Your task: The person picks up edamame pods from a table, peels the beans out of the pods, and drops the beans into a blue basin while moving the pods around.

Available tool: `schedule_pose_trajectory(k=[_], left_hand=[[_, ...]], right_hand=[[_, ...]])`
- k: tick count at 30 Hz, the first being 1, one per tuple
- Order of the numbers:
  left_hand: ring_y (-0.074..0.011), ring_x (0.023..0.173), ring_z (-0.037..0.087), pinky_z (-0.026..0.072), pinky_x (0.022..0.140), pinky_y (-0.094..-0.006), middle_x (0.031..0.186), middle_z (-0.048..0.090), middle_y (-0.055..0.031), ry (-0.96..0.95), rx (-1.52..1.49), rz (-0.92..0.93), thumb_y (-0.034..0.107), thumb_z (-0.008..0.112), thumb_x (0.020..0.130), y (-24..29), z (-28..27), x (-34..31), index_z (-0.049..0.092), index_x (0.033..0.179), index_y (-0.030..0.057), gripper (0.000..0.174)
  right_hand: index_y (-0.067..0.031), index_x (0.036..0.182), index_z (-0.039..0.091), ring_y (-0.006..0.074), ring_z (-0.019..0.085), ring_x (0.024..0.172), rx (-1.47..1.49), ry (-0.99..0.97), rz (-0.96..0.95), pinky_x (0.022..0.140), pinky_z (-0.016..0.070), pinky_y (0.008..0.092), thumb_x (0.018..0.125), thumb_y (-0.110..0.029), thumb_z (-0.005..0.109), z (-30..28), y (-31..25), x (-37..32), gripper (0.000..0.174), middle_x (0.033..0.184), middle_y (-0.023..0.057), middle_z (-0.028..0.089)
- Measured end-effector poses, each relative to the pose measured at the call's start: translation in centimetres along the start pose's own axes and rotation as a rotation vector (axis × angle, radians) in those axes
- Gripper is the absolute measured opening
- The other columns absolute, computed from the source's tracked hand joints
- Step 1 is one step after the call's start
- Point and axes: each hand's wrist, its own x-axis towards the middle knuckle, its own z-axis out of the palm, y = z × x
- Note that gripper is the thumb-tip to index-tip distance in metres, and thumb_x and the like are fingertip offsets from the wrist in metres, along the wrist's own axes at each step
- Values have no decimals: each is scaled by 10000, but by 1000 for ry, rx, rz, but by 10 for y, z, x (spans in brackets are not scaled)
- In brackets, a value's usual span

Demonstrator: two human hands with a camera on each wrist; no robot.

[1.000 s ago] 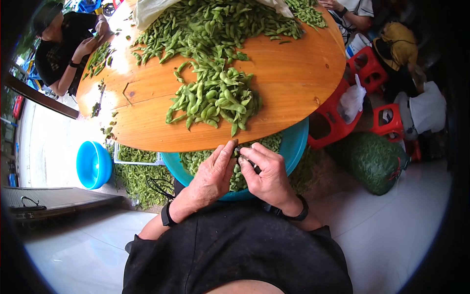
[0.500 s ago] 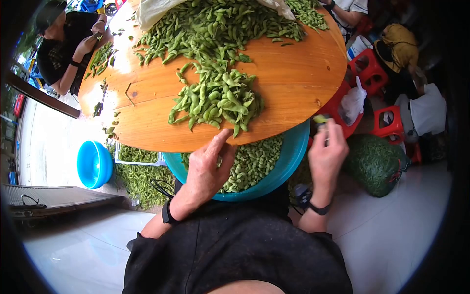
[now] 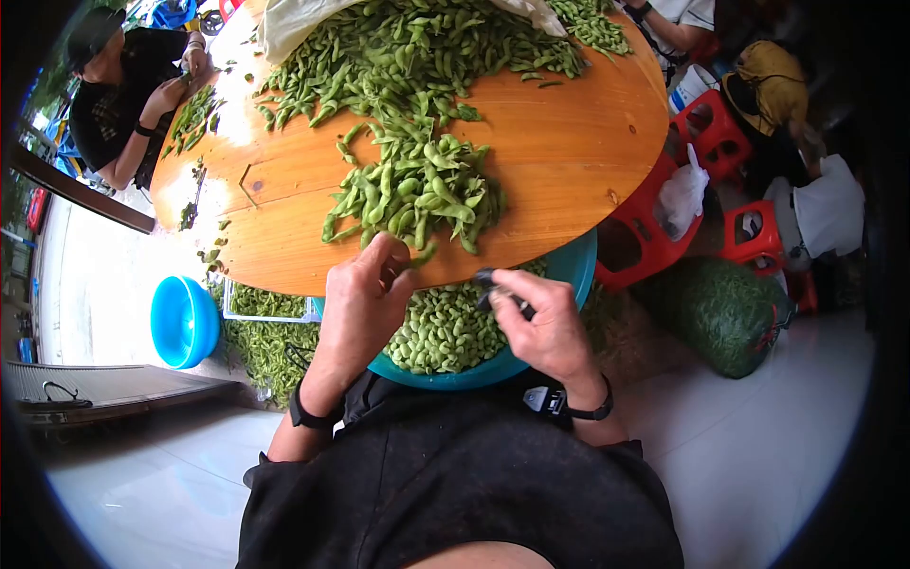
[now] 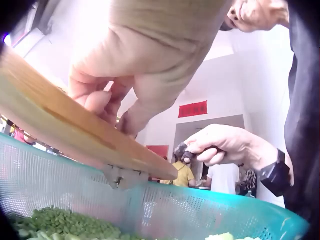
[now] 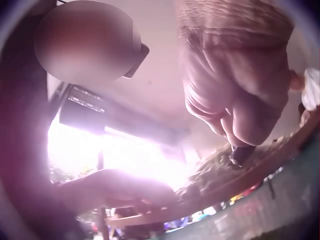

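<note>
At the near edge of the round wooden table [image 3: 559, 204], my left hand [image 3: 365, 289] pinches a green soybean pod [image 3: 423, 254] just in front of the pod pile [image 3: 417, 194]. In the left wrist view its curled fingers are right at the table edge, which hides the pod. My right hand [image 3: 545, 327] is over the teal basin [image 3: 580, 275], its fingers curled around a small black object [image 4: 182, 150] at the fingertips. Beneath both hands, shelled green beans [image 3: 445, 332] fill the basin.
A larger heap of pods [image 3: 417, 57] lies farther back beside a pale cloth [image 3: 289, 28]. Left on the floor are a blue bowl [image 3: 184, 321] and scattered pods [image 3: 261, 351]. Red stools [image 3: 645, 228] and a full green net bag [image 3: 711, 318] stand right. Another person [image 3: 123, 95] sits across left.
The hands were together over the basin, then the right swung out right with a blurred greenish thing and came back without it. My left hand has taken a pod at the pile's near edge.
</note>
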Motion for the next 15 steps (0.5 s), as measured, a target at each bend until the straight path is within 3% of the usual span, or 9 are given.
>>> schedule_pose_trajectory(k=[1,2,3,4,5,7,8,12,15], left_hand=[[-203,588,621,484,583,-327,749,645,-79,1,-1,0,17,693,798,-4,-1,-2,582,908,36,157],[-139,624,607,472,573,-279,757,645,-54,-81,-242,-60,-5,685,819,-10,-2,-5,590,907,33,135],[-75,659,592,461,563,-231,765,646,-29,-164,-485,-121,-27,678,840,-13,-1,-7,598,907,31,119],[-55,680,583,461,567,-208,773,631,2,-202,-667,-193,-44,660,867,-8,-2,-9,591,914,29,111],[-55,680,583,461,567,-208,773,631,2,-202,-673,-191,-44,660,867,-8,3,-11,591,914,29,111],[-23,647,533,448,584,-204,771,626,10,-173,-933,-201,-18,657,880,-8,15,-16,582,916,26,94],[-27,652,553,464,602,-197,775,633,4,-174,-950,-202,-25,659,878,-8,18,-18,582,911,19,94],[-31,648,536,427,558,-188,770,616,7,-50,-638,-39,-25,679,875,-6,28,-25,596,947,-1,113],[-26,640,520,421,556,-186,767,609,19,-69,-575,-46,-19,684,875,-2,28,-26,605,950,-5,109]], right_hand=[[64,1099,640,82,568,611,55,-63,8,541,455,246,893,-8,607,6,0,1,221,740,63,635],[64,1099,640,82,568,611,54,-63,7,541,455,246,893,-8,607,12,-2,3,221,740,63,635],[70,1142,618,56,506,583,238,-87,143,505,407,225,915,-13,591,17,-3,5,243,723,25,586],[77,1184,596,29,444,555,421,-111,280,469,359,204,937,-18,575,19,-4,6,265,707,-12,537],[77,1184,596,29,444,555,416,-110,281,469,359,204,937,-18,575,20,-4,7,265,707,-12,537],[94,1211,582,20,436,567,818,-124,453,475,377,208,946,-40,574,19,-4,8,297,692,-20,519],[100,1250,555,13,417,559,851,-131,463,465,342,190,965,-43,554,17,-6,8,319,694,-44,496],[100,1242,557,15,422,557,823,-131,483,464,349,192,962,-52,568,14,-3,6,319,691,-38,502],[94,1230,565,15,423,556,766,-138,453,463,352,192,963,-55,570,14,-1,5,306,688,-37,503]])
